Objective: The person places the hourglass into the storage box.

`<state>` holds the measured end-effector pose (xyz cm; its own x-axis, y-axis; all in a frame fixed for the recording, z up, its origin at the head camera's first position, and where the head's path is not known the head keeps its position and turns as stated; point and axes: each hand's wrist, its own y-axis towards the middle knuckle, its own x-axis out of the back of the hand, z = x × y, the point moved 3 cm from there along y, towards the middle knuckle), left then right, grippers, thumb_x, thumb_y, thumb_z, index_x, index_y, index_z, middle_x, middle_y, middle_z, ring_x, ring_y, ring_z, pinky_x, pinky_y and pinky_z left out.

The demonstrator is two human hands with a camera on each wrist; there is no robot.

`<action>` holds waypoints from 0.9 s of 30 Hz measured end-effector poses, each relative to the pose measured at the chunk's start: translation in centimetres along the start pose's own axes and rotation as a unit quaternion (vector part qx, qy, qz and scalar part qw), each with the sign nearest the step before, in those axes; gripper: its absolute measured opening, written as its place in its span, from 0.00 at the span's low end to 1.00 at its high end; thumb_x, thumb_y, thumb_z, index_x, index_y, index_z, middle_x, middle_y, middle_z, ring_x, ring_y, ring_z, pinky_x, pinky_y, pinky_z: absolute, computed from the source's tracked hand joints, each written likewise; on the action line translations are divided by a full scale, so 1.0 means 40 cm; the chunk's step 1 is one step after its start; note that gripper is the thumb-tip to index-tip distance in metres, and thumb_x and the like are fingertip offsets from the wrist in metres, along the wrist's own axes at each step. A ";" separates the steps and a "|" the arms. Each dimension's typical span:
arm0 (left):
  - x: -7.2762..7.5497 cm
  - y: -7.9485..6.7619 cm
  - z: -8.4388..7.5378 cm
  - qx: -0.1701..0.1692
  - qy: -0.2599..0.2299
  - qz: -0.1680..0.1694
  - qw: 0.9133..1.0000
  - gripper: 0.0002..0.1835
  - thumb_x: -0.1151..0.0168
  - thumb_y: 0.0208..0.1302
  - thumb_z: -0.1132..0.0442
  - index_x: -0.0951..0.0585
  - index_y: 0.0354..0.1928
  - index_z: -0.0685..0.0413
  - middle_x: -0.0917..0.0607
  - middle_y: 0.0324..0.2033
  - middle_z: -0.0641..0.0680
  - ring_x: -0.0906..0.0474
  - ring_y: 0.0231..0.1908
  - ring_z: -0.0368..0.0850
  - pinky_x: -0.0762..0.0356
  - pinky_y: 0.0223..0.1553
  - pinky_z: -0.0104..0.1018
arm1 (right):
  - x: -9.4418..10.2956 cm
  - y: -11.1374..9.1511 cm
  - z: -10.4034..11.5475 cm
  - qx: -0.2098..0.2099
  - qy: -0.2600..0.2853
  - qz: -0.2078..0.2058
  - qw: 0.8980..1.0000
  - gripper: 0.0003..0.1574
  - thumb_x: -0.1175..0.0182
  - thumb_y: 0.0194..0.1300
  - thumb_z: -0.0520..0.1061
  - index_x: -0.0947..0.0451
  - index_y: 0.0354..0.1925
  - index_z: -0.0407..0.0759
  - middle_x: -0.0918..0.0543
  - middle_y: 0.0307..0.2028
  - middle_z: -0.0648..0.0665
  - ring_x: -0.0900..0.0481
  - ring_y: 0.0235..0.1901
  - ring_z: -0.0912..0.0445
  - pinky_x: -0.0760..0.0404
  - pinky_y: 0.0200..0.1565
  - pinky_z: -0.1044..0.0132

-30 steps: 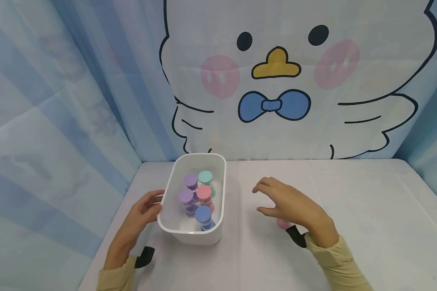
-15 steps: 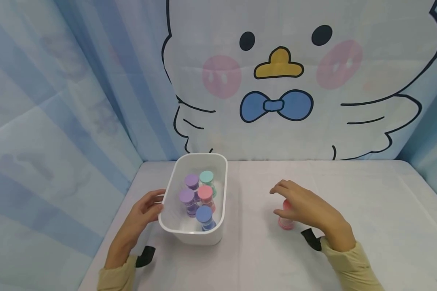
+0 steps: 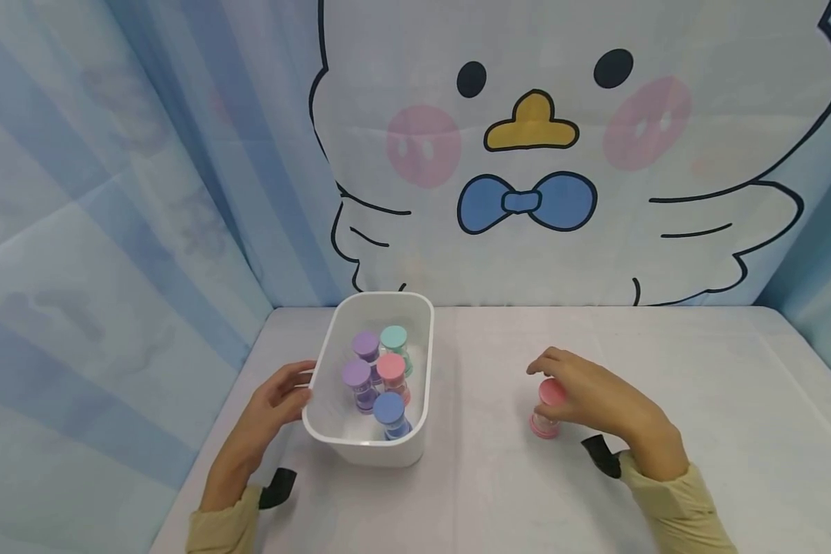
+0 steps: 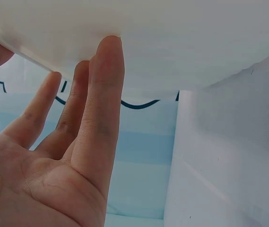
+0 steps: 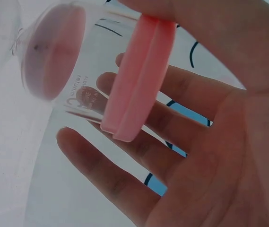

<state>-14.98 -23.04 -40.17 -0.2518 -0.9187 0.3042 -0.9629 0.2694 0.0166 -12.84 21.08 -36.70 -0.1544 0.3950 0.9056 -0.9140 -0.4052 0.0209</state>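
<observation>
My left hand (image 3: 280, 396) rests against the left side of a white plastic bin (image 3: 422, 431). In the left wrist view its fingers (image 4: 107, 94) are extended to the bin's outer wall. My right hand (image 3: 592, 392) surrounds a pink-capped sand timer (image 3: 545, 425) standing upright on the table, thumb in front and fingers behind. In the right wrist view the thumb overlaps the edge of the timer's pink cap (image 5: 141, 80), and the fingers (image 5: 110, 179) stay spread, some partly hidden behind the clear glass. Minute lettering shows on the glass.
Inside the bin stand several more sand timers: two purple-capped ones (image 3: 356, 375), a mint one (image 3: 393, 337), a pink one (image 3: 391, 368) and a blue one (image 3: 389, 409). A white cloth covers the table (image 3: 485, 492). A printed curtain (image 3: 526, 269) hangs behind it.
My right hand has moved right, from beside the pink sand timer to around it, with thumb and fingers drawing nearer the cap. My left hand stays at the bin.
</observation>
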 end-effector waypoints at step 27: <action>-0.001 0.002 -0.003 -0.004 -0.009 0.004 1.000 0.25 0.46 0.74 0.62 0.33 0.69 0.58 0.25 0.62 0.67 0.21 0.51 0.34 0.20 0.48 0.34 | 0.044 0.018 0.026 0.029 0.000 -0.037 0.999 0.11 0.30 0.56 0.42 0.18 0.39 0.46 0.20 0.37 0.52 0.26 0.34 0.59 0.23 0.34 0.68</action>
<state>-15.02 -22.95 -40.08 -0.2607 -0.9218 0.2869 -0.9603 0.2783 0.0215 -13.40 20.63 -34.64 -0.0869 0.4259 0.9006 -0.8995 -0.4220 0.1128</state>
